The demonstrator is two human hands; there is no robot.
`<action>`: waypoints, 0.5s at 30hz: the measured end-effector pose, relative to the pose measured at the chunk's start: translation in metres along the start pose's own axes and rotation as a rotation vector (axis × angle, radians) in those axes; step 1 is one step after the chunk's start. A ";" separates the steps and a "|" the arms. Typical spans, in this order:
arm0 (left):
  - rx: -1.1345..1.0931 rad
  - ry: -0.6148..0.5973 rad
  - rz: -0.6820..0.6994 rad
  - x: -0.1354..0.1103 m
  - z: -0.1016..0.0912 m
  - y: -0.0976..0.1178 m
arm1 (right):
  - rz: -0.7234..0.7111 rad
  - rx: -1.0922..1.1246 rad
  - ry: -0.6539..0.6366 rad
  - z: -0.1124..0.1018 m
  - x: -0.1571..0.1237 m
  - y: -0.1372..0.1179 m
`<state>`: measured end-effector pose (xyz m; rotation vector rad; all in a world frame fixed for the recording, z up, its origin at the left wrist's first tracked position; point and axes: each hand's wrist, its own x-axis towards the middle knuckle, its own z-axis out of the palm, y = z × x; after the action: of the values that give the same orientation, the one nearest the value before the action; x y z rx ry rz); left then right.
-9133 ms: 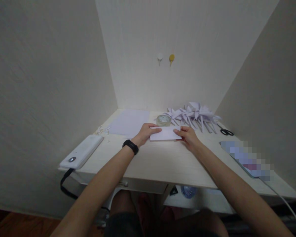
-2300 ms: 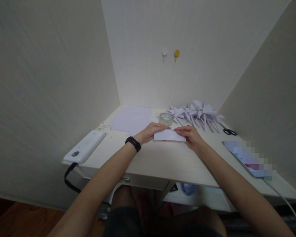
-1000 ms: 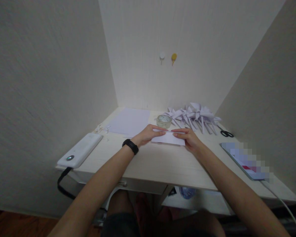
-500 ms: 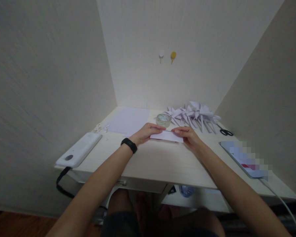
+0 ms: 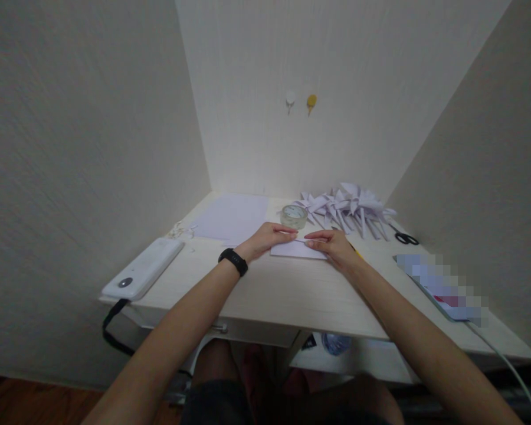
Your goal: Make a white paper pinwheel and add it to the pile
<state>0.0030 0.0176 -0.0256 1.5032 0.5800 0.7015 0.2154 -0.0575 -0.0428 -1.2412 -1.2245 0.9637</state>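
Note:
A strip of white paper [image 5: 297, 250] lies low over the desk, held along its far edge by both hands. My left hand [image 5: 272, 236] pinches its upper left part between thumb and fingers. On the other end, my right hand [image 5: 331, 245] pinches the same edge, thumb on the near side. A narrow rolled or folded edge shows between the fingertips. Just beyond the hands sits a roll of clear tape [image 5: 293, 216]. Under my right wrist, a yellow-handled tool [image 5: 357, 252] shows only in part.
White paper sheets [image 5: 232, 215] lie at the back left, and paper pinwheels [image 5: 349, 203] are heaped at the back right beside black scissors [image 5: 406, 238]. A white device [image 5: 144, 268] rests at the left edge, and a blurred-out phone or tablet [image 5: 438, 289] at the right.
The paper has come down slightly toward the desk. Both hands have shifted their fingers along its far edge, and the yellow-handled tool now shows by my right wrist.

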 end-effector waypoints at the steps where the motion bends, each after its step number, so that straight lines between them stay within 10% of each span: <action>1: 0.011 -0.018 -0.012 0.000 -0.001 0.000 | -0.007 -0.010 -0.012 -0.001 0.001 0.001; 15: 0.234 -0.009 -0.016 0.002 -0.004 -0.004 | 0.035 -0.025 -0.078 -0.006 0.006 0.014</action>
<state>0.0011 0.0219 -0.0293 1.7154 0.6856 0.6302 0.2232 -0.0507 -0.0553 -1.2587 -1.2824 1.0336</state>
